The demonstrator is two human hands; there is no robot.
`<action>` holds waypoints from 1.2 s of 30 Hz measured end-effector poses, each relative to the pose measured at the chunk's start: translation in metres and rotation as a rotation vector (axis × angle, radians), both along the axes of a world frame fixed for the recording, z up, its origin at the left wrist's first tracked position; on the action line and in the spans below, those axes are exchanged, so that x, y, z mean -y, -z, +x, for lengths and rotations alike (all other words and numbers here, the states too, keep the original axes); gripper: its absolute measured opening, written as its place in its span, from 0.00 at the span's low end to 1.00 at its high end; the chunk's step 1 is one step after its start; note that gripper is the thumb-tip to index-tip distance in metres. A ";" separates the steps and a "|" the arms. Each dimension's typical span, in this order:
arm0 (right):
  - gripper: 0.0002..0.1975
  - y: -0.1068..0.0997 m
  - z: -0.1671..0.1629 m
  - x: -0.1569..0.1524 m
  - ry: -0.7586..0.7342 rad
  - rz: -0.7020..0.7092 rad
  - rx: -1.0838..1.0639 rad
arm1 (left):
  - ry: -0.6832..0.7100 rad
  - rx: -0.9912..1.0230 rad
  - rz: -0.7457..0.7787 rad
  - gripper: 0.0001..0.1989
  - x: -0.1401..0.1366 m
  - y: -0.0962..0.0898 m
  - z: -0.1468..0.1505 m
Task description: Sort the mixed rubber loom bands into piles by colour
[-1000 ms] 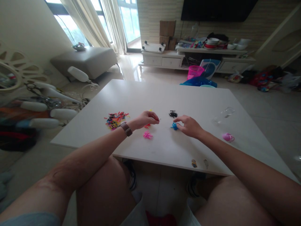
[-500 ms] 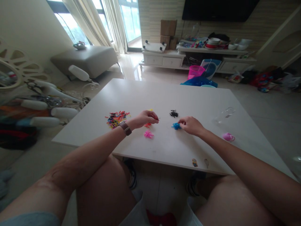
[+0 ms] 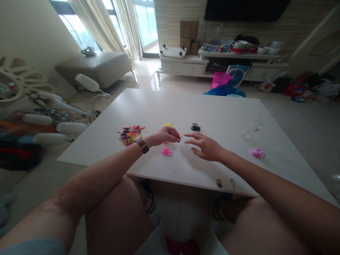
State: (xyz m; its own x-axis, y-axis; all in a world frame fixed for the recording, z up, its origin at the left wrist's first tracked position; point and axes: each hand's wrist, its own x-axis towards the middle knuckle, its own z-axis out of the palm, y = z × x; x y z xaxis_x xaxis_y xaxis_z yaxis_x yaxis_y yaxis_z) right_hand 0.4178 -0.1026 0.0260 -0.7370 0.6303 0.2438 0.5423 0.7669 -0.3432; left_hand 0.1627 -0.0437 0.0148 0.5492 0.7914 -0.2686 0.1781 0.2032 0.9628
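My left hand (image 3: 168,135) is closed in a pinch above the white table, with small dark and reddish bits, like rubber bands, at its fingertips. My right hand (image 3: 205,146) reaches toward it, fingers spread and holding nothing that I can see. Left of my left hand lies a mixed heap of colourful bands (image 3: 130,134). Around that hand are a yellow pile (image 3: 168,125), a pink pile (image 3: 166,151) and an orange pile, mostly covered. A black pile (image 3: 196,127) lies just beyond my right hand, which hides the blue pile.
On the right of the table (image 3: 148,106) are a clear plastic container (image 3: 256,125) and a pink-purple object (image 3: 257,153). Near the front edge lie a small yellow cartoon figure (image 3: 219,182) and a small pale item (image 3: 232,183). A pink basket (image 3: 221,79) stands past the far edge.
My right hand has left the blue pile and moved left toward my left hand, its fingers going from a pinch to spread. My left hand stays nearly in place.
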 end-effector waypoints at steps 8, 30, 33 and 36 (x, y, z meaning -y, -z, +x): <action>0.26 0.004 -0.003 0.002 -0.042 -0.043 0.023 | 0.081 0.017 -0.051 0.17 0.000 0.005 0.003; 0.23 0.035 0.029 -0.035 0.472 -0.050 0.022 | 0.078 -0.011 -0.057 0.17 -0.002 0.010 0.001; 0.23 0.048 0.040 -0.050 0.559 -0.109 0.059 | 0.069 -0.008 -0.053 0.17 -0.001 0.009 0.001; 0.24 0.056 0.042 -0.057 0.563 -0.128 0.060 | 0.056 -0.021 -0.039 0.18 -0.001 0.007 0.001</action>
State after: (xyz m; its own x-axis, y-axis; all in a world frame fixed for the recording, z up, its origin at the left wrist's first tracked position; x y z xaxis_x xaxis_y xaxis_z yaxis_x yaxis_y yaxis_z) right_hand 0.4597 -0.0456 -0.0296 -0.2899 0.9509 0.1083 0.8758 0.3092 -0.3705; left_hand 0.1634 -0.0427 0.0081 0.5861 0.7485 -0.3104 0.2100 0.2297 0.9503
